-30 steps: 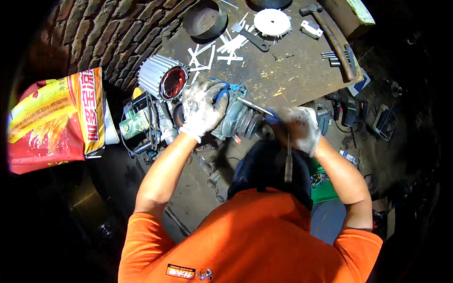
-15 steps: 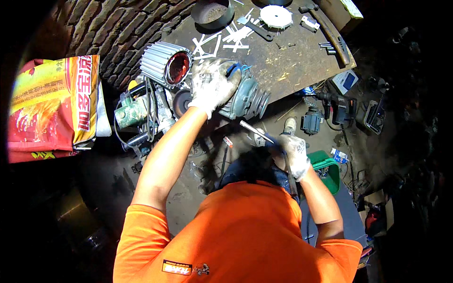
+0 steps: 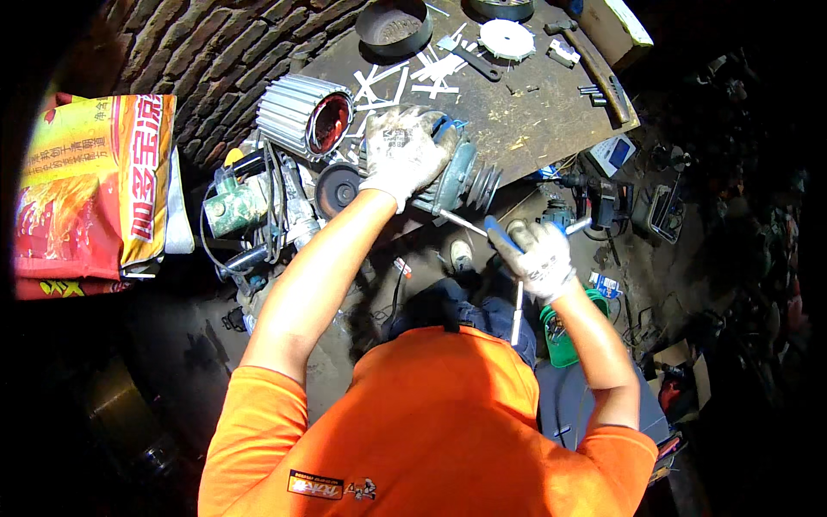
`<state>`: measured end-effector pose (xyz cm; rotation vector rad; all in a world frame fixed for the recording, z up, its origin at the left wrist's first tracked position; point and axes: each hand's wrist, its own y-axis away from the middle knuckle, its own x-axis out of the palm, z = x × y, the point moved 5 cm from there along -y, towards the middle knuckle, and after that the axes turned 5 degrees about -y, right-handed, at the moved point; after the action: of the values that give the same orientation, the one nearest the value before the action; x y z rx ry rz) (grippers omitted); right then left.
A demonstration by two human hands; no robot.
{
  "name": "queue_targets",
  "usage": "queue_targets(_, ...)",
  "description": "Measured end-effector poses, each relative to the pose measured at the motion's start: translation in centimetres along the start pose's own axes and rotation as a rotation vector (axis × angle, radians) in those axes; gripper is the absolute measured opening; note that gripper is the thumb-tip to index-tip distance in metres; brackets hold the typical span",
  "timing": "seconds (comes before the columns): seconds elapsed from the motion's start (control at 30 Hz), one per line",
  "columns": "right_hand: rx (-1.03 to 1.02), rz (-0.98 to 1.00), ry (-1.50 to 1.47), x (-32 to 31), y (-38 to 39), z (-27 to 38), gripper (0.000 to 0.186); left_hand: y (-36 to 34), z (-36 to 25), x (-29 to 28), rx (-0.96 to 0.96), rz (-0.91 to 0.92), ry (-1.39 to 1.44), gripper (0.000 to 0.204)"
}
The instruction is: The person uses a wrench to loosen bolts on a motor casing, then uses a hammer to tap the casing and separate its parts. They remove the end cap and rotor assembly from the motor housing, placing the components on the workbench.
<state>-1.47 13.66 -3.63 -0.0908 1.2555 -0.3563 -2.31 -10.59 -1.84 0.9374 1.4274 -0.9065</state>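
Note:
A grey-green motor end piece (image 3: pixel 455 177) with a grooved pulley (image 3: pixel 485 187) lies at the near edge of the workbench. My left hand (image 3: pixel 405 155), in a white work glove, is closed over its top and left side. In my gloved right hand (image 3: pixel 538 258) is a three-armed socket wrench (image 3: pixel 517 317), gripped around its middle. One arm reaches to the motor piece's near edge; whether its tip sits on a bolt I cannot tell. The silver finned motor housing (image 3: pixel 289 112), showing red inside, lies left of my left hand.
White strips (image 3: pixel 438 69), a scraper (image 3: pixel 469 57), a white disc (image 3: pixel 506 40), a hammer (image 3: pixel 594 69) and a round pan (image 3: pixel 394 28) lie farther back. Green power tool (image 3: pixel 233 207) and cables are at left. On the floor stand a green bucket (image 3: pixel 562 345) and a drill (image 3: pixel 607 205).
My right hand has moved up and forward, turning the wrench so that one arm's tip now reaches the motor piece. My left hand stays on that piece.

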Motion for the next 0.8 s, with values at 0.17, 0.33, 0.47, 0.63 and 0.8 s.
queue_targets(0.17,0.179,-0.180,-0.349,0.6,-0.4,-0.8,0.045,0.2,-0.4,-0.3,0.001,-0.111,-0.016,0.041)
queue_targets(0.33,0.264,-0.177,-0.560,0.9,-0.3,-1.3,0.031,0.2,-0.3,-0.3,0.009,-0.093,0.012,0.039)
queue_targets(0.47,0.586,0.069,-0.810,3.2,1.0,-1.8,0.019,-0.1,-0.1,-0.1,-0.005,-0.057,0.023,0.039)
queue_targets(0.63,0.812,0.196,-0.900,3.1,0.8,-1.5,0.016,-0.1,-0.4,-0.6,-0.031,-0.030,0.005,0.038)
queue_targets(0.8,0.886,0.187,-1.015,3.8,1.4,-1.8,0.018,-0.1,-0.2,-0.3,-0.014,-0.034,0.005,0.040)
